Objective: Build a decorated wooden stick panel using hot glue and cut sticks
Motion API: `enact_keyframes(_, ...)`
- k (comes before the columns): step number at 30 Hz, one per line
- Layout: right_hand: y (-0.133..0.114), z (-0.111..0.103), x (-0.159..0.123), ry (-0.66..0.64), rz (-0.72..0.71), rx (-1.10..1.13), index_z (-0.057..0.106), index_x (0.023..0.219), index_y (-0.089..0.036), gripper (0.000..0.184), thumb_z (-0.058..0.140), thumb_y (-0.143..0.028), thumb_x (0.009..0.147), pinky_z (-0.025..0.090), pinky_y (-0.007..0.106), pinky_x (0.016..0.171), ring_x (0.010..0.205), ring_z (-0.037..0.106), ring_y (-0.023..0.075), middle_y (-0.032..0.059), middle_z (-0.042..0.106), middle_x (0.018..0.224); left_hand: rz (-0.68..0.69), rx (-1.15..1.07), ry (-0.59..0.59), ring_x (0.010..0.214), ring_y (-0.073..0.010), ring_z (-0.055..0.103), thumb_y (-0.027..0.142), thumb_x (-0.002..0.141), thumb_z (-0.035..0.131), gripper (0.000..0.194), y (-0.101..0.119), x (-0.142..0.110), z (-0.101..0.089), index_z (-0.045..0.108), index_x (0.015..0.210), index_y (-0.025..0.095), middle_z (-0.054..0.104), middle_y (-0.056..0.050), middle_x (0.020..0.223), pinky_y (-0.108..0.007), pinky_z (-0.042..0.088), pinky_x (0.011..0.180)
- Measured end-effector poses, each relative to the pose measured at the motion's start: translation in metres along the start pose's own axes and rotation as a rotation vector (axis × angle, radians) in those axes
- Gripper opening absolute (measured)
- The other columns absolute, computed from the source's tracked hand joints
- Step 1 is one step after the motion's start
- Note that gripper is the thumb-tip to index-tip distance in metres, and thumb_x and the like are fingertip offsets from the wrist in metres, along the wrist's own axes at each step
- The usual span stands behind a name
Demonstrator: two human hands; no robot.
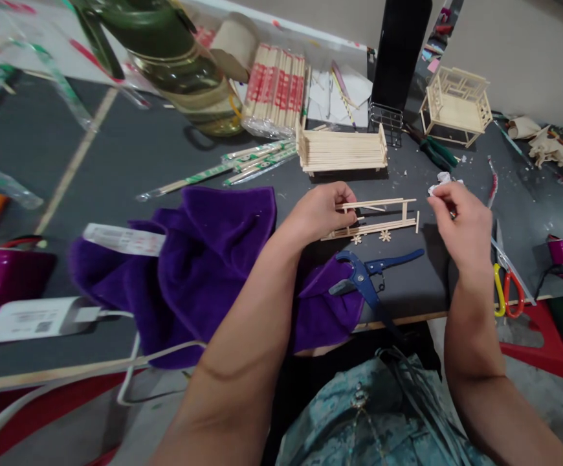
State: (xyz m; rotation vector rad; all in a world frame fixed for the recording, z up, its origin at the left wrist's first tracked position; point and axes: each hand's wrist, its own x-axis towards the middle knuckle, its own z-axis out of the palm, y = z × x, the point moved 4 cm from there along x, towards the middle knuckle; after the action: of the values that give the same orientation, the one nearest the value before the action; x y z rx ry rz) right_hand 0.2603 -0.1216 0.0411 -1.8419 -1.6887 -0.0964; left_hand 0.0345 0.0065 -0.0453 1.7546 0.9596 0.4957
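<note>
My left hand is closed on the left end of a small frame made of thin wooden sticks. The frame's long rails reach rightward, and a short loose stick stands by its right end. Two small star-shaped wooden pieces lie just below the frame. My right hand is apart from the frame, with thumb and fingers drawn together. Crumpled white tissue is at its fingertips; whether they grip it is hidden. Blue-handled cutters lie below the frame, partly over a purple cloth.
Behind the hands stand a stick-built model bench and a model chair. Nearby are bundled chopsticks, a large bottle, green-handled pliers and a dark phone. Scissors lie at the right edge.
</note>
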Motion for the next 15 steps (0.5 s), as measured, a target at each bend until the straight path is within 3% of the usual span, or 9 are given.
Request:
enact_keyframes(2,0.008,-0.010,-0.012,0.037,0.055,-0.023,0.071,0.099,-0.026,0.016,0.058,-0.034,0.104,0.050,0.036,0.079,0.084,0.070,0.0226,0.0032,0.078,0.094,0.001,0.004,0.000,0.064,-0.0181,0.061,0.026,0.069,0.071,0.019,0.001,0.000,0.000,0.059,0.084,0.022,0.066,0.000,0.069,-0.027,0.042,0.059)
enact_keyframes(4,0.008,-0.006,-0.023,0.022,0.053,-0.024,0.073,0.100,-0.026,0.018,0.057,-0.032,0.104,0.052,0.036,0.081,0.086,0.071,0.0236,0.0042,0.079,0.095,0.010,0.008,0.000,0.065,-0.0176,0.060,0.027,0.068,0.071,0.019,0.002,0.000,0.000,0.059,0.083,0.021,0.066,0.000,0.069,-0.027,0.042,0.059)
enact_keyframes(8,-0.021,0.035,-0.032,-0.226,-0.080,-0.001,0.078,0.110,-0.024,0.027,0.051,-0.027,0.109,0.052,0.035,0.087,0.100,0.072,0.0239,0.0076,0.080,0.104,0.011,-0.009,-0.025,0.063,-0.0175,0.060,0.029,0.067,0.070,0.021,0.001,0.001,0.001,0.059,0.082,0.022,0.065,0.000,0.069,-0.027,0.041,0.058)
enact_keyframes(11,-0.046,0.069,-0.024,-0.408,-0.140,-0.105,0.079,0.117,-0.024,0.028,0.051,-0.027,0.110,0.048,0.034,0.081,0.104,0.070,0.0249,0.0094,0.079,0.108,0.016,-0.033,-0.042,0.062,-0.0177,0.059,0.031,0.066,0.070,0.022,-0.001,0.002,0.001,0.058,0.082,0.022,0.064,0.001,0.067,-0.027,0.042,0.059)
enact_keyframes(15,-0.057,0.090,-0.011,-0.509,-0.163,-0.181,0.079,0.119,-0.024,0.029,0.050,-0.027,0.111,0.044,0.033,0.079,0.107,0.068,0.0248,0.0097,0.079,0.111,0.046,0.003,-0.024,0.064,-0.0177,0.058,0.031,0.065,0.069,0.022,0.000,0.003,0.001,0.058,0.082,0.022,0.063,0.002,0.067,-0.027,0.041,0.059)
